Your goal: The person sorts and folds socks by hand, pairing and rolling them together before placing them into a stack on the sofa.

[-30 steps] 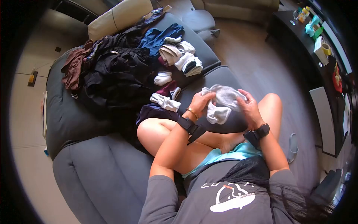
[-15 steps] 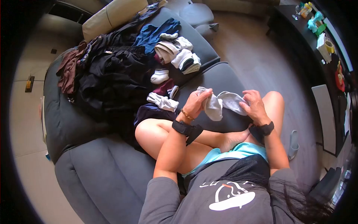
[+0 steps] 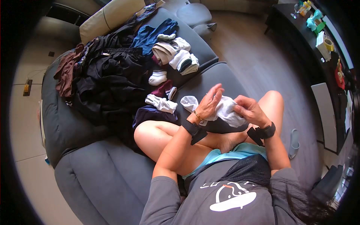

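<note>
A light grey sock point(image 3: 229, 112) hangs in front of my crossed legs, its edge pinched between the thumb and fingers of my right hand point(image 3: 252, 111). My left hand point(image 3: 210, 105) lies against the fabric with fingers stretched out, not curled round it. Left of that hand, a pale sock end point(image 3: 189, 104) sticks out; whether it belongs to the same sock or a second one is hidden behind the hand. Close by on the sofa are a white-and-grey sock bundle point(image 3: 162, 103), a maroon sock point(image 3: 163, 89) and a white striped sock point(image 3: 157, 78).
Several folded socks point(image 3: 179, 54) lie farther up the grey sofa point(image 3: 101, 168). Black clothes point(image 3: 112, 78), a blue garment point(image 3: 154, 35) and a brown garment point(image 3: 67, 75) are heaped at left. A slipper point(image 3: 294, 143) rests on the floor near a dark cabinet point(image 3: 287, 24).
My left hand has opened from its grip and moved slightly right, against the sock. The two pale sock parts, formerly hanging apart, now overlap around it. My right hand still pinches fabric.
</note>
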`<state>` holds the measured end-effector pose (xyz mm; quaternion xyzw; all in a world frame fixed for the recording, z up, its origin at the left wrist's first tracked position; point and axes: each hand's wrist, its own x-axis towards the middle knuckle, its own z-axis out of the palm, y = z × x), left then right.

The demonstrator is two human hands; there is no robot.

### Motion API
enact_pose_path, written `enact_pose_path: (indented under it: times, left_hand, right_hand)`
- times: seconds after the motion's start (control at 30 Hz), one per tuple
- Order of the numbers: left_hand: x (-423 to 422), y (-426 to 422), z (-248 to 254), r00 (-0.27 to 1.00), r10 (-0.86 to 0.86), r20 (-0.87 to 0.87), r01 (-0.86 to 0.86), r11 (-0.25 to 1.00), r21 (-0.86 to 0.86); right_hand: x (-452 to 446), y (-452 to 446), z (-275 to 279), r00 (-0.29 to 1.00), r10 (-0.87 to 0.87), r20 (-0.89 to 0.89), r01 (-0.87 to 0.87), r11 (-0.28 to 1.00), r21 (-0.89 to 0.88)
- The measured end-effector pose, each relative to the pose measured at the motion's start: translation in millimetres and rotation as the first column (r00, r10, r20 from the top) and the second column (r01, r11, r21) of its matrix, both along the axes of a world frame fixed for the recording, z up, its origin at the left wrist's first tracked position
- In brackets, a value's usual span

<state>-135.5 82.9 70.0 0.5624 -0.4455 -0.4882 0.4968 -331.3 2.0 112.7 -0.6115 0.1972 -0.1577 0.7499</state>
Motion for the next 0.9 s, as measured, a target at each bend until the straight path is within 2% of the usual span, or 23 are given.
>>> enact_pose_path:
  times: [0.03,0.1,0.13,0.17,0.23,0.27,0.3,0.37,0.4,0.43,0.47,0.5,0.57,0.6,0.63,0.7,0.73,0.77,0.8,0.87,0.9]
  left_hand:
    - [1,2,2,1.0,0.001,0.0,-0.001,1.0,0.002]
    - [3,6,6,0.927,-0.211,-0.311,0.242,0.968,0.065]
    - [3,7,12,0.938,-0.163,-0.307,0.238,0.944,0.227]
    - [6,7,13,0.937,-0.163,-0.308,0.238,0.945,0.223]
    - [17,8,16,0.944,0.031,-0.328,0.011,0.992,0.127]
    - [22,7,18,0.935,0.131,-0.329,-0.096,0.988,0.119]
    - [28,6,13,0.945,0.178,-0.274,-0.164,0.984,0.075]
    - [32,7,11,0.947,0.247,-0.204,-0.228,0.967,0.113]
    - [32,7,6,0.947,0.249,-0.203,-0.231,0.967,0.111]
    - [31,5,-2,0.907,0.346,-0.24,-0.324,0.937,0.128]
    - [30,4,-10,0.856,0.437,-0.277,-0.411,0.899,0.149]
    - [29,4,-13,0.856,0.436,-0.277,-0.41,0.9,0.148]
    - [29,2,-18,0.87,0.461,-0.175,-0.446,0.887,0.118]
    - [29,3,-16,0.87,0.461,-0.174,-0.446,0.887,0.118]
    - [30,4,-14,0.882,0.435,-0.182,-0.407,0.897,0.174]
    - [31,6,-11,0.893,0.407,-0.19,-0.363,0.903,0.229]
    - [31,7,-10,0.874,0.378,-0.304,-0.326,0.922,0.209]
    - [31,8,-10,0.843,0.344,-0.414,-0.293,0.938,0.183]
    - [31,9,-3,0.844,0.343,-0.412,-0.292,0.939,0.184]
    - [31,10,11,0.684,0.304,-0.663,-0.203,0.953,0.227]
    - [31,11,10,0.685,0.303,-0.663,-0.202,0.953,0.227]
  right_hand:
    - [0,0,3,1.0,0.001,0.0,-0.001,1.0,0.002]
    - [2,-1,11,0.999,-0.007,0.045,0.002,0.996,0.091]
    - [2,-3,17,0.999,-0.006,0.046,0.001,0.996,0.088]
    - [1,-5,22,1.0,0.013,-0.025,-0.011,0.999,0.047]
    - [-2,-12,23,0.995,0.029,-0.097,-0.028,1.0,0.007]
    - [-7,-18,21,0.973,0.081,-0.216,-0.091,0.995,-0.036]
    - [-12,-24,18,0.935,0.126,-0.333,-0.158,0.985,-0.071]
    - [-23,-32,-1,0.922,0.128,-0.366,-0.163,0.985,-0.064]
    - [-27,-35,-10,0.923,0.061,-0.38,-0.113,0.987,-0.116]
    - [-31,-38,-18,0.921,-0.008,-0.39,-0.063,0.984,-0.169]
    - [-35,-40,-27,0.948,-0.051,-0.315,0.017,0.994,-0.109]
    - [-35,-38,-27,0.948,-0.053,-0.315,0.018,0.994,-0.11]
    - [-33,-32,-28,0.951,-0.276,-0.137,0.301,0.926,0.225]
    - [-32,-33,-29,0.952,-0.286,-0.108,0.304,0.918,0.256]
    - [-32,-33,-30,0.952,-0.287,-0.107,0.305,0.917,0.257]
    - [-30,-32,-30,0.906,-0.409,-0.111,0.424,0.871,0.248]
    - [-32,-34,-35,0.905,-0.411,-0.111,0.425,0.87,0.25]
    - [-34,-37,-43,0.896,-0.433,-0.094,0.443,0.881,0.168]
    - [-35,-40,-50,0.888,-0.454,-0.075,0.459,0.884,0.085]
    - [-38,-44,-62,0.869,-0.49,-0.068,0.493,0.87,0.021]
    - [-38,-44,-66,0.849,-0.525,-0.061,0.523,0.851,-0.044]
